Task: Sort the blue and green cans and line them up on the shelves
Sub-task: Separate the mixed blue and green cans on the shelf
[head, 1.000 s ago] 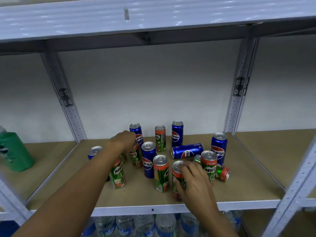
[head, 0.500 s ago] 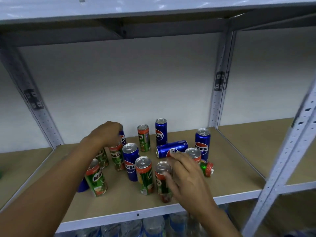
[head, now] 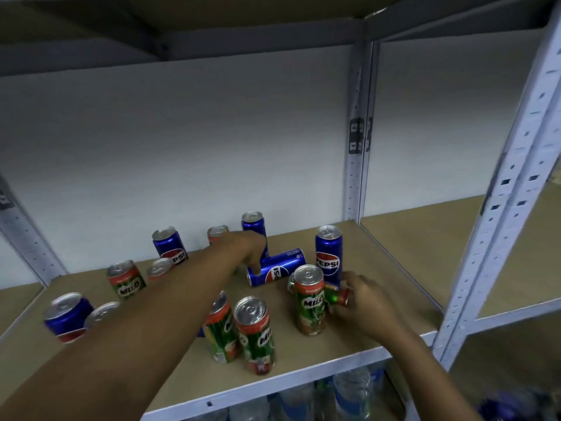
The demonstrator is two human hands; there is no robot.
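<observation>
Since both hands have shifted rightward off the upright cans they touched a moment ago, the target is now the two toppled cans, so sorting is still at the tidy-up stage, nothing lined up yet.

Nearest the shelf edge: two upright green-and-red Milo drink cans (head: 255, 334) (head: 219, 328) side by side, mostly untouched, the left forearm passing just over the left one. Right of them another upright green Milo can (head: 309, 299).

Right hand (head: 362, 302) has moved from the front can to the small green can lying on its side (head: 337, 296), behind and right of that upright Milo. Grip half-closed, fingers curling around its red end, touching it; can looks still down on the wooden shelf board (head: 391, 287), not lifted. Full closure cannot be told, the hand hides part of it.

Left hand (head: 250, 249) has reached further back and right, fingers pointing down, grip loosely open, fingertips (head: 256, 270) on the near end of the blue Pepsi can lying on its side (head: 277, 267). Touching, not wrapped.

Far side: upright blue Pepsi can (head: 329, 253) at right, another blue can (head: 253, 227) behind the left hand, a green can top (head: 217, 232), blue Pepsi can (head: 168, 244) at back left. Left cluster: Milo can (head: 126, 279), blue can (head: 68, 316) at the edge, blurred.

Colours are still mixed all over the shelf.
</observation>
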